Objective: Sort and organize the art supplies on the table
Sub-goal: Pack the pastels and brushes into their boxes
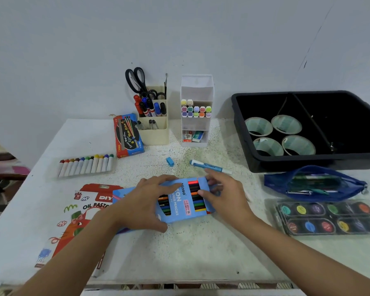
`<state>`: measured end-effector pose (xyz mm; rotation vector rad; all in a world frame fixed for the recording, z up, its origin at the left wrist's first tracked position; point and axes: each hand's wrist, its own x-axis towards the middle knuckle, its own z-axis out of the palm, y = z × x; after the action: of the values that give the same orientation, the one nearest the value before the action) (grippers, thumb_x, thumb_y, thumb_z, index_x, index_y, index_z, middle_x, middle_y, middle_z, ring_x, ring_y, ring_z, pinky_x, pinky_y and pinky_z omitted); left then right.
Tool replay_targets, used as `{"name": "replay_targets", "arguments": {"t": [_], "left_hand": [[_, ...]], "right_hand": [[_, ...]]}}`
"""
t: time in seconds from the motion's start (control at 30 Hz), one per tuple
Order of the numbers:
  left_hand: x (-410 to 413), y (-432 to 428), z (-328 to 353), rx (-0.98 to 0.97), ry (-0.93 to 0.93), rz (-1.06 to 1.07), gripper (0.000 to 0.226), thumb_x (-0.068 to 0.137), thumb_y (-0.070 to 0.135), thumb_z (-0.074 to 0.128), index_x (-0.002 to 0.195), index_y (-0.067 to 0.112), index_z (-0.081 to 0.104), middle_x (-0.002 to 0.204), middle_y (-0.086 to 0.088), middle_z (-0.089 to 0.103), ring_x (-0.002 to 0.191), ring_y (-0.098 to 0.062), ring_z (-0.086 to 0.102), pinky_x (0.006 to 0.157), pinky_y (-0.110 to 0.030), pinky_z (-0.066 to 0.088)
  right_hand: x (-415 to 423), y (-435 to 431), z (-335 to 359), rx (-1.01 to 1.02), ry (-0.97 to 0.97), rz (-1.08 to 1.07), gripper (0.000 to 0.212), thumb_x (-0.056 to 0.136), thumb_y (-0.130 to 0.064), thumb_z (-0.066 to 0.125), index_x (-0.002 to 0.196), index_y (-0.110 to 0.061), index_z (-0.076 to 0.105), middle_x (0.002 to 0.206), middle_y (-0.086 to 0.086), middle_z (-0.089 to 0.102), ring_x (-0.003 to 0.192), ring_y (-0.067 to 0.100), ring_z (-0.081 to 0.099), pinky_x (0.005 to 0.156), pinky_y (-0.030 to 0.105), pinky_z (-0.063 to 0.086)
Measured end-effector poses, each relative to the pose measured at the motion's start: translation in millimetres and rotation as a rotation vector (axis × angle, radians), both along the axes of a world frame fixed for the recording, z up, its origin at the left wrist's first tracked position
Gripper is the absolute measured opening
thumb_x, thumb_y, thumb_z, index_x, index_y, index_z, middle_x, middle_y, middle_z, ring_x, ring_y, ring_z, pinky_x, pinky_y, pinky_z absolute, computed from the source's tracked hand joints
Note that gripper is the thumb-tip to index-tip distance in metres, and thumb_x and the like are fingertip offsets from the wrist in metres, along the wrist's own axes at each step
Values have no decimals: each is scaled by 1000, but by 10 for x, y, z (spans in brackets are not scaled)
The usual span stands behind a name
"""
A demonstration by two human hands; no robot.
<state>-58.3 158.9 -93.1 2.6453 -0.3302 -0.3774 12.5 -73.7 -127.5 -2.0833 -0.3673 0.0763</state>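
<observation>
Now, head view: two bare forearms reach in from the front edge of a white speckled table [201, 253] toward its middle.
Pencil box: a flat blue cardboard box of coloured pencils [179, 207] lies at the table's middle, somewhat nearer the front edge, with pencils showing through its windows.
Left hand: the left hand [141, 201] grips the box's left half, fingers curled over the far edge and thumb at the near edge.
Right hand: the right hand [224, 195] holds the box's right end, thumb pressed on the exposed pencils and fingers curled at the far side.
Left edge: a clear tray of oil pastel sticks [86, 165] sits here; a red-and-white oil pastel box [81, 210] lies nearer the front, partly under the left forearm.
Back edge: a red-and-blue flat pencil packet [127, 135] leans beside a cream plastic organiser [153, 133] holding markers and black-handled scissors [135, 79]; a white tiered organiser [195, 124] with pastel highlighters stands just to its right.
Middle, behind the hands: a small blue block [170, 161] and a blue-and-white pen-shaped tool [209, 167] lie apart.
Right edge: a black plastic tray [308, 163] holds four tape rolls [259, 126]; in front of it lie a blue zip pouch [314, 184] and a clear-cased watercolour palette [327, 216].
</observation>
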Motion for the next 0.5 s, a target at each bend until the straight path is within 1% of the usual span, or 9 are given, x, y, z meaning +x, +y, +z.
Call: {"name": "replay_targets", "arguments": {"t": [0.07,0.17,0.2,0.23,0.3,0.37,0.4,0.43,0.5], "left_hand": [[-10,-17,16,-24,7,25,97,68,47,75,153,39,29,157,18,17,129,-9,28,113,-27,22],[3,-72,9,-46,-21,39,95,68,46,77,152,38,32,157,17,19,132,-8,27,116,-30,22],[10,-82,8,-44,-29,45,95,69,46,78,152,38,32,158,16,19,134,-8,25,117,-31,21],[16,-85,10,-39,-36,49,95,69,46,79,152,37,33,158,16,19,136,-8,24,117,-31,20],[20,-78,26,-44,-39,51,94,69,44,80,151,37,34,158,16,19,136,-8,24,117,-31,21],[10,-66,50,-55,-44,43,94,69,43,80,151,38,34,156,18,19,131,-7,25,114,-29,25],[6,-59,64,-41,-51,29,94,69,45,79,151,39,33,156,20,17,129,-6,24,112,-28,26],[9,-53,76,-17,-65,13,95,69,46,78,152,40,32,156,21,15,130,-6,23,112,-28,27],[13,-24,96,11,-90,-4,96,69,47,77,152,42,30,157,22,13,132,-6,21,111,-28,26]], "right_hand": [[14,36,18,61,44,-29,42,79,-15,84,119,-19,70,104,-5,69,88,7,65,80,16,55],[7,65,-37,-49,-111,36,24,86,-18,78,109,-12,77,113,-7,66,97,4,59,84,8,44],[14,57,-70,-106,-178,57,22,88,-20,76,109,-14,77,117,-8,66,103,5,55,89,11,39],[30,38,-97,-154,-222,63,22,90,-22,74,111,-19,76,119,-12,66,109,6,52,95,20,35],[71,-23,-111,-128,-221,38,23,90,-23,74,113,-25,75,116,-23,66,118,5,48,101,33,33],[84,-52,-82,21,-161,28,26,88,-18,76,111,-30,73,113,-28,62,123,2,45,103,29,37],[68,-43,-53,101,-106,32,31,87,-14,76,112,-32,70,115,-24,59,123,1,46,99,23,42],[45,-26,-25,187,-25,30,36,88,-11,75,115,-34,66,118,-18,55,120,1,49,91,19,48],[8,14,31,342,192,-13,47,88,-9,75,124,-33,58,123,-10,48,112,4,58,73,16,55]]}}
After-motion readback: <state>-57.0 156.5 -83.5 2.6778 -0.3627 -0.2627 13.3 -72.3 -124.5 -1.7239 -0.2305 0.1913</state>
